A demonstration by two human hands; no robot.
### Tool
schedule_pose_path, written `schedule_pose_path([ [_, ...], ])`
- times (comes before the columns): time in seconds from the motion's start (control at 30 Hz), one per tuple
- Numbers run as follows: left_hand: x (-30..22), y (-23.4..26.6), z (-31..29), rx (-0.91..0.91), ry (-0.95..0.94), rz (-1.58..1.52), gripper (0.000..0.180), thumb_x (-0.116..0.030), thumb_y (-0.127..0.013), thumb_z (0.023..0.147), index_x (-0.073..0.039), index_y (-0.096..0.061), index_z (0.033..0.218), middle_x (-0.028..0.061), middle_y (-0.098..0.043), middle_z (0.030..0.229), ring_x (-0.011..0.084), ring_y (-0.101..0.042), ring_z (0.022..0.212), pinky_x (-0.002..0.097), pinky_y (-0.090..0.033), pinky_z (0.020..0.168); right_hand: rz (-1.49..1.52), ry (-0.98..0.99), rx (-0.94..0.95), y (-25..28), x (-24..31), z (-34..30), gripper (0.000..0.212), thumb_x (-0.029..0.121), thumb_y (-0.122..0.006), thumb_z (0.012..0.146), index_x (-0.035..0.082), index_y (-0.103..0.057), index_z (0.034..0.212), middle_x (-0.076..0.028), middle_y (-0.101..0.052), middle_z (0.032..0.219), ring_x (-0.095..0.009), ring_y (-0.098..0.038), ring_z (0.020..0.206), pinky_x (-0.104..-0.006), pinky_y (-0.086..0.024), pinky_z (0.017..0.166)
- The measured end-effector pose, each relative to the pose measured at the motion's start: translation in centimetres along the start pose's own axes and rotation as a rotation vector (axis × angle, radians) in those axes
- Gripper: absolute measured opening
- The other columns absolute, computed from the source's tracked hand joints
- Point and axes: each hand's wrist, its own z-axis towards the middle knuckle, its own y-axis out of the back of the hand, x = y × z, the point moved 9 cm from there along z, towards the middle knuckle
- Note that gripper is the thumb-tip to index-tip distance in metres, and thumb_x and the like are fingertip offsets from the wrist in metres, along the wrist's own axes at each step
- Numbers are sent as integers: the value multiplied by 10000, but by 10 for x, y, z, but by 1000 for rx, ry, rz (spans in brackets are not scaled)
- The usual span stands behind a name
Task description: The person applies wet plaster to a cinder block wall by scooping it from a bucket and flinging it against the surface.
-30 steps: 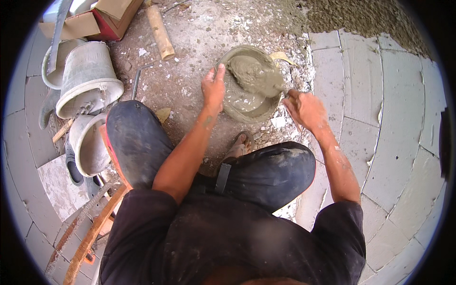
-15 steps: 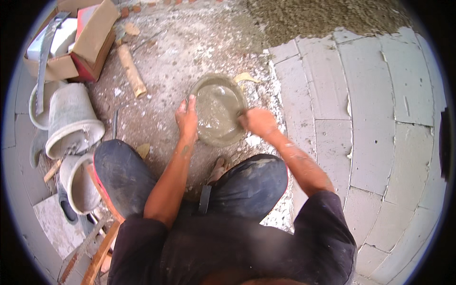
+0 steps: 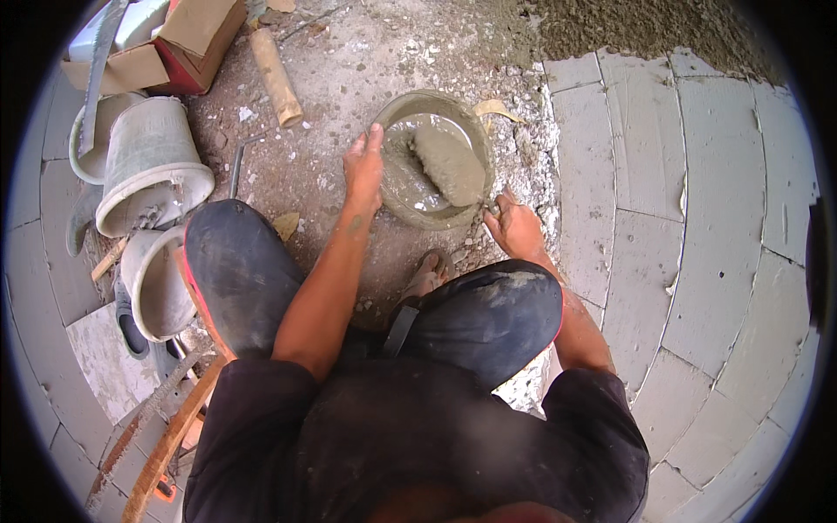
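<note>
Right now, the whole right side is taken up by a floor of long grey slabs [image 3: 719, 227], laid edge to edge with pale seams between them. Along its left edge, rough bare ground [image 3: 336, 78] is exposed, speckled with white crumbs, while the top right is covered by a patch of coarse wet mortar [image 3: 645, 26]. At upper left an open cardboard box [image 3: 193, 39] is seen; below it, a stained bucket [image 3: 153, 139] is tipped over, with a smaller bucket [image 3: 166, 292] tipped just beneath.

And in the middle, a round basin [image 3: 397, 209] is set on the bare ground near the slabs, its inside wet with mortar. To its upper left, well apart, a pale wooden cylinder [image 3: 275, 78] is seen lying. Within the basin, a thick mortar load [image 3: 449, 166] is heaped, any blade under it hidden. The left rim is pinched by the left hand [image 3: 364, 166], thumb uppermost, the other fingers partly hidden. At the lower right rim, the right hand [image 3: 514, 227] is held with fingers curled; what is pinched there cannot be told. Beyond the rim, a dry leaf [image 3: 497, 110] is spotted.
</note>
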Motion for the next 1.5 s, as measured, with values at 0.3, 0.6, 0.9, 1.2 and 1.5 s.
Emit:
schedule_pose_path([
  [0.3, 10, 13, 14, -76, 2, 22, 625, -413, -587, 977, 59, -485, 1374, 222, -577, 1306, 288, -571, 1179, 400, -461, 980, 85, -69, -11, 17, -19, 21, 290, 260, -654, 882, -12, -590, 961, -259, -658, 832, -455, -646, 761, -535, -512, 700],
  [0.6, 21, 40, 26, 34, 94, -136, 549, -390, -532, 1002, 13, -500, 1373, 169, -573, 1317, 276, -612, 1116, 411, -494, 955, 83, 142, -82, 100, 69, 45, 261, 247, -676, 863, 14, -625, 970, -219, -663, 732, -404, -660, 660, -488, -527, 619],
  [0.9, 25, 18, 10, 107, 210, -179, 535, -366, -518, 1015, 16, -483, 1388, 147, -576, 1320, 262, -576, 1181, 411, -496, 960, 629, -322, 20, 138, -183, 79, 187, 170, -581, 903, 46, -640, 1029, -15, -582, 727, -119, -553, 570, -289, -496, 480],
  [1.2, 3, 10, 9, -20, -6, -10, 618, -410, -552, 994, 74, -478, 1371, 219, -584, 1292, 283, -606, 1126, 403, -489, 965, -71, -80, -377, 223, -44, -7, 241, 281, -624, 930, 50, -598, 995, -94, -597, 683, -212, -610, 589, -378, -452, 501],
  [1.5, 2, -17, -28, -71, -94, 77, 656, -369, -638, 960, 122, -463, 1359, 229, -599, 1259, 249, -581, 1119, 366, -449, 983, -243, 148, 263, -5, 32, 40, 253, 260, -619, 909, 47, -613, 1045, -199, -684, 820, -405, -671, 819, -503, -545, 716],
])
